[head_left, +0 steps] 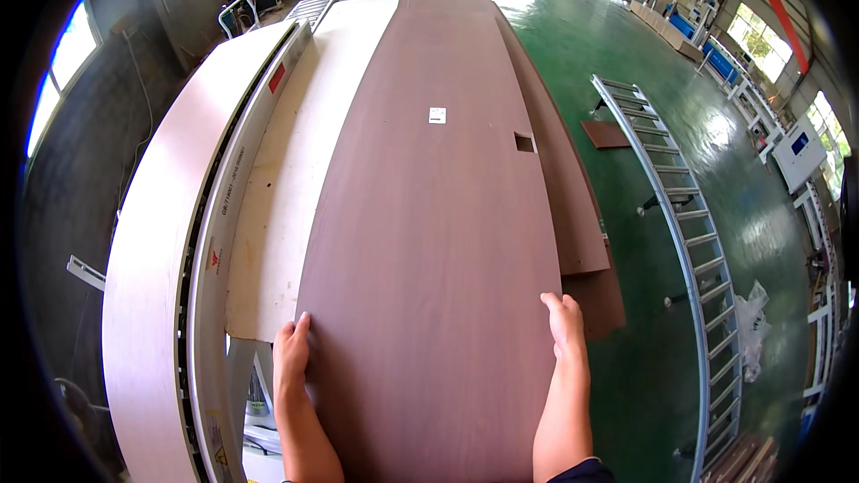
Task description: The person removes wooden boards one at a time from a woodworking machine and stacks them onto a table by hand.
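A long brown wood-grain panel stretches away from me. On it are a small white label and a square cutout near its right edge. My left hand grips the panel's left edge, thumb on top and fingers curled under. Opposite, my right hand holds the right edge the same way, with its fingers partly hidden. Another brown panel shows below the first one on the right. To the left lies a pale board, partly covered by the brown panel.
Along my left runs a machine with a long metal beam and a pale outer surface. A metal roller conveyor stands on the green floor to the right. Behind it lie clear plastic wrap and wood strips.
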Demonstrator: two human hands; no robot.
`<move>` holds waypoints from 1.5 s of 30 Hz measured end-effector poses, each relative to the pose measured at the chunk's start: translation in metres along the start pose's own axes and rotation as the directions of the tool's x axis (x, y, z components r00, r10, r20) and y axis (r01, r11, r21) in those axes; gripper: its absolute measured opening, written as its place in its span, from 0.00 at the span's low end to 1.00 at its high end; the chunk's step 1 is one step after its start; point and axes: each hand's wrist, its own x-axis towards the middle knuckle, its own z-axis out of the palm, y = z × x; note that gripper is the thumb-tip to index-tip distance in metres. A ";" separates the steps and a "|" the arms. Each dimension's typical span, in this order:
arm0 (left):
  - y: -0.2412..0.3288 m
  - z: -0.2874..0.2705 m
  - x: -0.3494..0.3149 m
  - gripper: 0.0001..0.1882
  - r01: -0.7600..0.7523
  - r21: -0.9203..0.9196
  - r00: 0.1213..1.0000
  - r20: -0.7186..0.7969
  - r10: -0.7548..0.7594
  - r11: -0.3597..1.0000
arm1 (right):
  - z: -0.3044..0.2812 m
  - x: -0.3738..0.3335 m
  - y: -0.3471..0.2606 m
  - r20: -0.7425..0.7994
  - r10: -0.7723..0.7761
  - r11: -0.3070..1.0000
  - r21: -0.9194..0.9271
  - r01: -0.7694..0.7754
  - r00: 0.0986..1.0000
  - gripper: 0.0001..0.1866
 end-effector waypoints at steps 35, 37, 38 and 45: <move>-0.081 -0.034 -0.077 0.32 -0.104 0.514 0.994 0.085 0.070 0.852 | -0.081 -0.211 0.199 -0.019 0.095 0.920 0.383 -0.081 0.995 0.10; -0.070 -0.026 -0.068 0.32 -0.143 0.488 0.990 0.082 0.117 0.861 | -0.074 -0.190 0.199 -0.073 0.085 0.945 0.323 -0.057 0.994 0.11; -0.064 -0.020 -0.067 0.33 -0.167 0.472 0.986 0.087 0.144 0.865 | -0.077 -0.175 0.210 -0.086 0.074 0.944 0.328 -0.042 0.994 0.11; -0.011 0.048 -0.020 0.33 -0.267 0.394 0.964 0.103 0.246 0.879 | -0.060 -0.090 0.144 -0.318 -0.505 0.754 -0.615 0.231 0.802 0.19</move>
